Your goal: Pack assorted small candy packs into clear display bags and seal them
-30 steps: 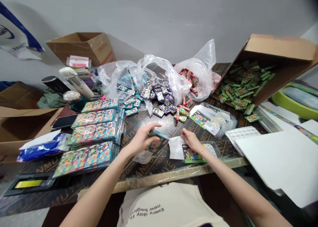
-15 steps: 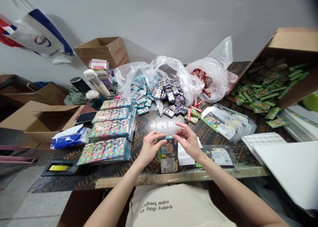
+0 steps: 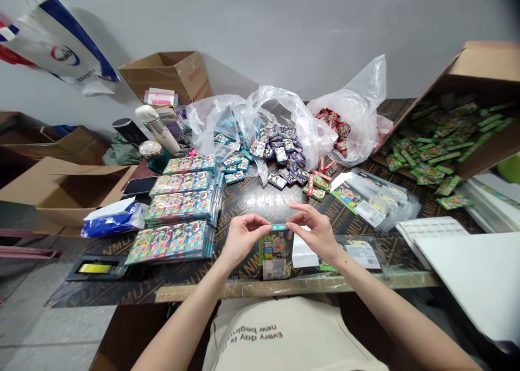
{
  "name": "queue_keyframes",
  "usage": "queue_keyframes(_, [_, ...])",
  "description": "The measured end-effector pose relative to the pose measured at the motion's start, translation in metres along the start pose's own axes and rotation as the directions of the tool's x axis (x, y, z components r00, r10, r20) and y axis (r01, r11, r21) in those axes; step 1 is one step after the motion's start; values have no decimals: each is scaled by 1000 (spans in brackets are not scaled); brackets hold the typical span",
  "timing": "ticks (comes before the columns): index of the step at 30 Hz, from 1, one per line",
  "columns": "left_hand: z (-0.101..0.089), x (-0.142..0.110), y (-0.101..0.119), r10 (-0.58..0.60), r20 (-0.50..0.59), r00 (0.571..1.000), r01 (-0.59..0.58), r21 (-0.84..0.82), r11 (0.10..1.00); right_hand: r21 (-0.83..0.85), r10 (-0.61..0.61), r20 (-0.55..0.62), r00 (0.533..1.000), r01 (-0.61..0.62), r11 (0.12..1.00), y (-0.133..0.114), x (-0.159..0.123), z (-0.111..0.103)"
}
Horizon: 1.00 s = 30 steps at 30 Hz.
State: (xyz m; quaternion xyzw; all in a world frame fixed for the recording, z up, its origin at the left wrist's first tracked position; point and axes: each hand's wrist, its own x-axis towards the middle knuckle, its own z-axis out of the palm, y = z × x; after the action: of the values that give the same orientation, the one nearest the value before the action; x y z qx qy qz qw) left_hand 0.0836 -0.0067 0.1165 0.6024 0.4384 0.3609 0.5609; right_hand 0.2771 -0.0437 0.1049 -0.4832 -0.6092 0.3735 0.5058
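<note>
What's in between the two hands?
In the head view, a small clear packet with a colourful card sits between the left hand and the right hand. Both pinch its top edge.

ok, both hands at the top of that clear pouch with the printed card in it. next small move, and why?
Probably press the top edge flat and shut. The left hand and right hand pinch the top of the pouch from either side, held upright at the table edge. A small teal pack sits at the mouth between the fingertips. It may need pushing down first.
</note>
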Motion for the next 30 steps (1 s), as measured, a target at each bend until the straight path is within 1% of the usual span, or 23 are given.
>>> queue_keyframes(2, [-2,1,2,2,41,999,-3,30,1000,12,13,18,1000,-13,1000,0,1,-1])
queue_keyframes(4, [-3,0,4,23,54,998,-27,78,997,-8,-10,30,999,11,1000,0,1,-3])
queue_keyframes(5, [-3,0,4,55,53,997,-61,124,990,-32,-37,33,999,38,999,0,1,-3])
queue_keyframes(7, [-3,-4,4,180,64,982,-190,255,948,-90,-102,39,994,105,990,1,-1,-4])
queue_keyframes(8, [-4,-6,3,263,85,961,-276,321,906,-118,-134,40,990,138,983,2,-2,-4])
queue_keyframes(10, [-5,-10,1,403,147,903,-426,407,808,-174,-193,38,980,197,965,3,-5,-4])
queue_keyframes(11, [-6,-11,0,443,174,879,-473,427,771,-206,-221,36,975,224,953,4,-6,-4])
queue_keyframes(12, [-6,-12,-1,463,192,865,-498,435,750,-239,-249,32,968,249,939,5,-8,-4])
queue_keyframes(13, [-7,-12,-1,466,201,861,-505,437,744,-268,-271,26,962,268,925,6,-10,-4])
queue_keyframes(16, [-8,-11,0,441,200,875,-483,433,761,-305,-313,21,950,304,903,6,-16,-3])
queue_keyframes(19, [-5,-12,2,434,234,870,-492,464,737,-306,-311,80,947,321,896,4,-20,-5])
queue_keyframes(21, [-4,-14,1,434,266,861,-508,508,695,-298,-261,120,958,285,911,-2,-18,-8])
queue_keyframes(23, [-2,-17,1,426,275,862,-505,537,676,-275,-187,97,978,207,939,-9,-11,-12])
queue_keyframes(24, [-1,-18,0,421,267,867,-497,537,682,-266,-159,61,985,169,949,-14,-5,-15])
queue_keyframes(26, [1,-18,-1,418,234,878,-477,503,721,-263,-127,2,992,123,957,-25,11,-18])
queue_keyframes(27, [2,-18,-1,418,206,885,-464,475,748,-260,-115,14,993,114,959,-30,20,-20])
queue_keyframes(28, [2,-17,-2,420,168,892,-448,445,775,-245,-93,74,993,108,963,-35,29,-21])
queue_keyframes(29, [3,-17,-2,421,124,899,-432,416,800,-217,-55,177,983,93,972,-39,37,-21])
queue_keyframes(30, [4,-16,-2,419,84,904,-416,393,820,-179,-2,311,951,60,982,-42,45,-20])
